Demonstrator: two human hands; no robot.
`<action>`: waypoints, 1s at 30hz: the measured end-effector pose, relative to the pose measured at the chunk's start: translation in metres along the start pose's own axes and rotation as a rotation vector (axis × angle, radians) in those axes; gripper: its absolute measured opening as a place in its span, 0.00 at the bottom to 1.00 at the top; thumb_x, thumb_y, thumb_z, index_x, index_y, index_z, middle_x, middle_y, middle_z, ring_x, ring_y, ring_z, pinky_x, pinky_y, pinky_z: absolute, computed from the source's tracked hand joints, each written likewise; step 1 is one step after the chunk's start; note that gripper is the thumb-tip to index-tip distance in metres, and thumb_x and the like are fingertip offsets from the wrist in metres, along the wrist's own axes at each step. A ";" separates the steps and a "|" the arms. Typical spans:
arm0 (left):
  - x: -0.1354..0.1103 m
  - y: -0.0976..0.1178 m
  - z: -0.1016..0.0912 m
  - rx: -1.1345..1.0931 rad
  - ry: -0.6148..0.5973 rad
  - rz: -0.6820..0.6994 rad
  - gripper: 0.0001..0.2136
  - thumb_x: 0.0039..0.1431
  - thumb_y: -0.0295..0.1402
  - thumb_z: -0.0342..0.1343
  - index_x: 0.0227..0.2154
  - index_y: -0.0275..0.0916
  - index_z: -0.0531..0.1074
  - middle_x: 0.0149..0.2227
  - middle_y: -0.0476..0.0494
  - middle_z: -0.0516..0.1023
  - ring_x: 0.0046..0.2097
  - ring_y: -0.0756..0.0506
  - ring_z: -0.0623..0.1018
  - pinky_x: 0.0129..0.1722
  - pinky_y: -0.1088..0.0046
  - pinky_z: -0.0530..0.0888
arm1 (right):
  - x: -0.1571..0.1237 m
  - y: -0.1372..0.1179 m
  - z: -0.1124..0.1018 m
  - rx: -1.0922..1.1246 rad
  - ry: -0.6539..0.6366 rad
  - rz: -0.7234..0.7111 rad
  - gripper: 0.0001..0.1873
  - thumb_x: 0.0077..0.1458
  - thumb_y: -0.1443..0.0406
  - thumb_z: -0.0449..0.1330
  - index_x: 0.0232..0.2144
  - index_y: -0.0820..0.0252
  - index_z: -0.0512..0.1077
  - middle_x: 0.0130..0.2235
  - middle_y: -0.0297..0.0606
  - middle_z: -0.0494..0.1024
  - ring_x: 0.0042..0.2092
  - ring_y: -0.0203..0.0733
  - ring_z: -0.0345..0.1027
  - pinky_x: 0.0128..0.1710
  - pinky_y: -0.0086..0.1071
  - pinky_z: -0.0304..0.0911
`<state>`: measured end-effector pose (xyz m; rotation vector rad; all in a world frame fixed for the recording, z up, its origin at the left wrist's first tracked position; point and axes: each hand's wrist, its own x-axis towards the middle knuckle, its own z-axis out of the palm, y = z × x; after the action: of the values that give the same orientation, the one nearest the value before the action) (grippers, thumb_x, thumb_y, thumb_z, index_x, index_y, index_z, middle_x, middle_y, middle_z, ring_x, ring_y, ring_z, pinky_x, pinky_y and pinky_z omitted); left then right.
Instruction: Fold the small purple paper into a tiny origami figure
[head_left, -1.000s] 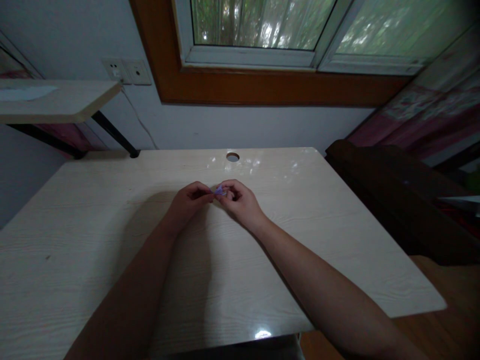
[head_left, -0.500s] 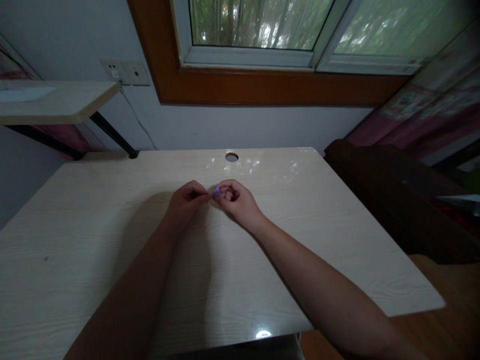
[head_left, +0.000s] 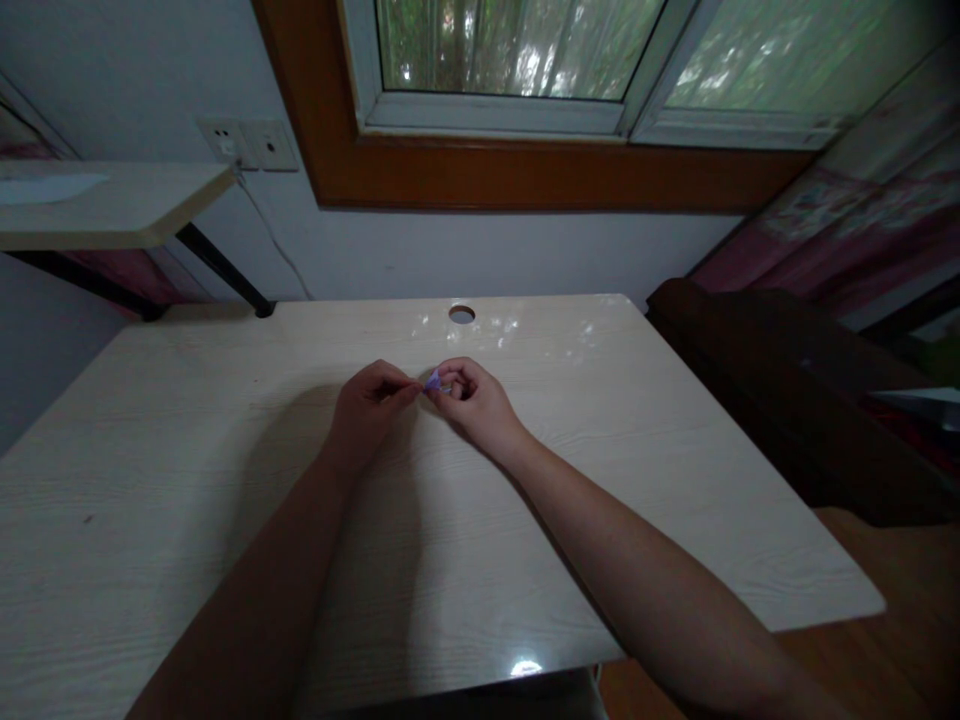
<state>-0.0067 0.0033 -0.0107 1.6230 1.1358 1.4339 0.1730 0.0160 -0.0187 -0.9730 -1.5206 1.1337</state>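
Observation:
A small purple piece, folded like paper (head_left: pixel 433 381), sits between my two hands just above the desk. My right hand (head_left: pixel 474 395) is closed in a pinch on it, thumb below and fingers curled over. From the other side, my left hand (head_left: pixel 377 400) pinches its left tip between thumb and forefinger. The fingertips of both hands nearly meet and cover part of the piece, so its full shape is hidden. Both forearms reach in from the near edge over the pale wooden desk (head_left: pixel 600 480).
Toward the back of the desk is a round cable hole (head_left: pixel 462 315). A raised shelf (head_left: pixel 150 205) on black legs stands at the left. Beyond the right edge is a dark wooden piece of furniture (head_left: pixel 750 380). A window (head_left: pixel 517 60) is in the wall ahead.
Almost nothing differs. The left fingertips have shifted very slightly against the purple piece, and the whole view has moved a little.

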 end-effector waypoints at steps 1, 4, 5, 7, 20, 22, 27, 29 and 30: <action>0.000 0.000 0.000 0.019 0.005 0.011 0.07 0.52 0.36 0.65 0.27 0.39 0.75 0.29 0.48 0.74 0.32 0.49 0.73 0.35 0.73 0.70 | 0.000 -0.001 0.000 -0.005 0.000 0.002 0.15 0.50 0.60 0.65 0.40 0.58 0.70 0.34 0.33 0.75 0.24 0.29 0.54 0.23 0.25 0.52; 0.000 0.000 0.001 0.075 0.016 0.024 0.08 0.52 0.37 0.65 0.26 0.38 0.74 0.28 0.49 0.73 0.31 0.50 0.72 0.32 0.74 0.69 | 0.000 -0.003 0.001 -0.002 -0.010 0.009 0.15 0.49 0.60 0.65 0.39 0.58 0.70 0.35 0.33 0.76 0.24 0.29 0.55 0.23 0.25 0.52; 0.000 0.000 0.001 0.089 0.021 0.019 0.08 0.52 0.37 0.64 0.26 0.38 0.73 0.27 0.49 0.73 0.30 0.50 0.72 0.32 0.74 0.69 | 0.000 -0.004 0.001 0.002 -0.011 0.013 0.15 0.49 0.60 0.65 0.39 0.58 0.70 0.35 0.33 0.75 0.24 0.29 0.55 0.24 0.25 0.52; 0.000 0.001 0.001 0.097 0.034 -0.002 0.09 0.53 0.37 0.64 0.26 0.38 0.73 0.26 0.50 0.73 0.28 0.51 0.72 0.30 0.76 0.69 | 0.000 -0.005 0.001 0.002 -0.009 0.023 0.15 0.49 0.60 0.65 0.39 0.58 0.70 0.34 0.33 0.75 0.24 0.29 0.55 0.24 0.25 0.53; 0.005 0.001 -0.001 0.383 0.021 0.386 0.06 0.58 0.31 0.61 0.38 0.43 0.76 0.39 0.45 0.74 0.39 0.49 0.75 0.36 0.73 0.76 | 0.009 -0.004 -0.006 0.380 0.028 0.229 0.25 0.40 0.65 0.69 0.41 0.56 0.65 0.28 0.28 0.75 0.24 0.30 0.61 0.26 0.25 0.56; 0.004 0.001 0.002 0.433 -0.027 0.459 0.06 0.58 0.30 0.61 0.38 0.43 0.76 0.39 0.45 0.74 0.41 0.48 0.75 0.39 0.71 0.76 | 0.008 -0.008 -0.008 0.408 0.005 0.259 0.25 0.39 0.66 0.69 0.41 0.56 0.65 0.28 0.28 0.75 0.22 0.28 0.59 0.23 0.24 0.53; 0.005 -0.003 0.003 0.525 -0.043 0.532 0.04 0.57 0.30 0.61 0.36 0.43 0.76 0.38 0.45 0.74 0.41 0.47 0.74 0.43 0.67 0.74 | 0.008 -0.013 -0.012 0.404 -0.033 0.299 0.25 0.39 0.67 0.69 0.40 0.57 0.65 0.26 0.27 0.73 0.19 0.25 0.53 0.19 0.22 0.45; 0.005 -0.005 0.001 0.561 -0.042 0.557 0.04 0.57 0.30 0.61 0.36 0.43 0.76 0.38 0.45 0.74 0.41 0.47 0.74 0.42 0.67 0.73 | 0.008 -0.013 -0.012 0.392 -0.039 0.314 0.24 0.39 0.66 0.70 0.39 0.57 0.65 0.25 0.26 0.73 0.18 0.25 0.51 0.18 0.23 0.42; 0.005 -0.005 0.001 0.577 -0.041 0.571 0.04 0.57 0.31 0.61 0.36 0.44 0.76 0.38 0.45 0.74 0.41 0.47 0.74 0.42 0.67 0.73 | 0.009 -0.014 -0.013 0.386 -0.043 0.324 0.24 0.39 0.66 0.70 0.39 0.57 0.65 0.25 0.26 0.72 0.18 0.24 0.49 0.17 0.23 0.41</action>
<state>-0.0069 0.0094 -0.0131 2.5264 1.1846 1.4695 0.1829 0.0232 -0.0021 -0.9479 -1.1384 1.6161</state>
